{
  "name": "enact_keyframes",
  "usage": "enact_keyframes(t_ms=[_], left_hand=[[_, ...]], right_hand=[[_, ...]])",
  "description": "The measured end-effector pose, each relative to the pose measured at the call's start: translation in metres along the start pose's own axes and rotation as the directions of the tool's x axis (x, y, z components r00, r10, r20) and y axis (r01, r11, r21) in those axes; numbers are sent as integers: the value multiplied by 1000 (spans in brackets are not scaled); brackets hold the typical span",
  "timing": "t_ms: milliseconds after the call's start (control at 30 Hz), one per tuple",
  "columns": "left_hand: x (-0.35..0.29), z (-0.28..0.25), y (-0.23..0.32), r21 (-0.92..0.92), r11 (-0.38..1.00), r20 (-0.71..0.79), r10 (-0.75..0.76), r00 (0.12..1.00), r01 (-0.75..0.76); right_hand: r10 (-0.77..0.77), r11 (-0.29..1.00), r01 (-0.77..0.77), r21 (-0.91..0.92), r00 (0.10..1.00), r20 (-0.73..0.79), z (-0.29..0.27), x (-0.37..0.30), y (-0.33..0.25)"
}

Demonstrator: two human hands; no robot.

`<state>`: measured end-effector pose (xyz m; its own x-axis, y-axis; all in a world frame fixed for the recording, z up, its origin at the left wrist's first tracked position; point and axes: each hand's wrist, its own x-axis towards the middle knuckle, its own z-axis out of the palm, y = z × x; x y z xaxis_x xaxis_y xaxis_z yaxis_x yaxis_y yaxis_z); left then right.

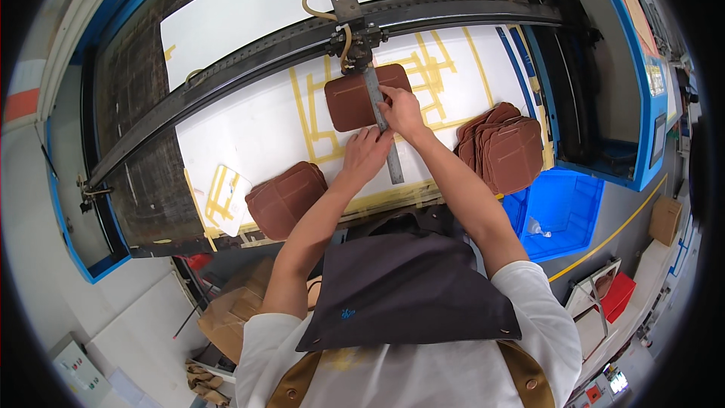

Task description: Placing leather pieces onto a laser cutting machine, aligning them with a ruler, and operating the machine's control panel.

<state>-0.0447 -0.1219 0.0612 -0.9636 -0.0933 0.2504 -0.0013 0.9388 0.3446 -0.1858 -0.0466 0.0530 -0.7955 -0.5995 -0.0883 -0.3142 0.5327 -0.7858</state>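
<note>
A brown leather panel (pixel 349 106) with rounded corners lies on the white work surface, inside a layout of yellow tape. Across it runs a steel ruler (pixel 392 159), one end under the machine's head and the other pointing toward me. My right hand (pixel 404 115) grips the ruler over the panel, with thumb and fingers at its right edge. Just below the panel, my left hand (pixel 365 154) rests with its fingers stretched out, the tips against the ruler's left side. The ruler covers part of the panel's right half.
Above the panel, a machine head (pixel 353 47) hangs from a black gantry beam (pixel 226 68). Brown leather panels are piled at left (pixel 287 200) and right (pixel 507 147). A taped white template (pixel 228 200) lies far left. A blue crate (pixel 566 211) stands below the right pile.
</note>
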Motion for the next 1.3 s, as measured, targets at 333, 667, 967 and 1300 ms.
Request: enact_keyframes(t_ms=[333,667,967,1300], left_hand=[[26,-3,-51,94,988,-53,-114,992,119],[-5,-7,-38,51,998,201,-48,978,38],[-20,-12,-41,-13,1000,257,-15,966,19],[31,-5,-85,144,924,-24,-354,935,354]], right_hand=[[22,999,-22,-41,1000,8,6,0,-2],[77,997,-78,-22,997,-21,11,4,4],[118,993,-118,12,993,0,9,4,4],[103,995,-103,-2,994,-22,11,1,-2]])
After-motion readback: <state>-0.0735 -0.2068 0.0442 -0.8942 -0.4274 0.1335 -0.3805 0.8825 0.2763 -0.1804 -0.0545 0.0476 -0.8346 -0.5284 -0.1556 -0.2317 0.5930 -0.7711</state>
